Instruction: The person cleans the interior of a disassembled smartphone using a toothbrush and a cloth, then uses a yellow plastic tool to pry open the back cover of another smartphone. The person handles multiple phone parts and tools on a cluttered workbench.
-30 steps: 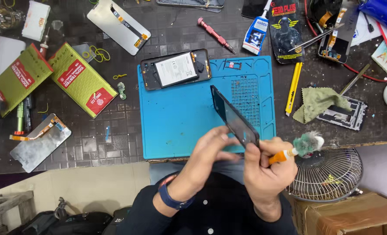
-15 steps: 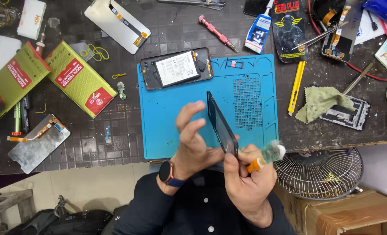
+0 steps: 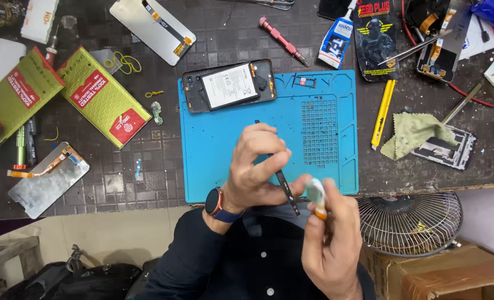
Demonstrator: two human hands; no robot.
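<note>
Phone screen panel (image 3: pixel 283 183), dark and seen nearly edge-on, held upright over the near edge of the blue repair mat (image 3: pixel 219 161), just above the desk's front edge. Left hand (image 3: pixel 255 166), smartwatch at the wrist, curled around the panel's upper half, fingers closed on it. Right hand (image 3: pixel 327 244) closed on a small brush with an orange handle (image 3: pixel 317 197), its pale, blurred head touching or just beside the panel's lower end; which cannot be told. Opened phone body with battery exposed (image 3: pixel 228 85) lying at the mat's far left corner. Yellow utility knife (image 3: pixel 382 111) and green cloth (image 3: pixel 411 133) off the mat's right edge, red screwdriver (image 3: pixel 283 39) beyond its far edge, two green padded envelopes (image 3: pixel 99 100) toward the desk's left side.
</note>
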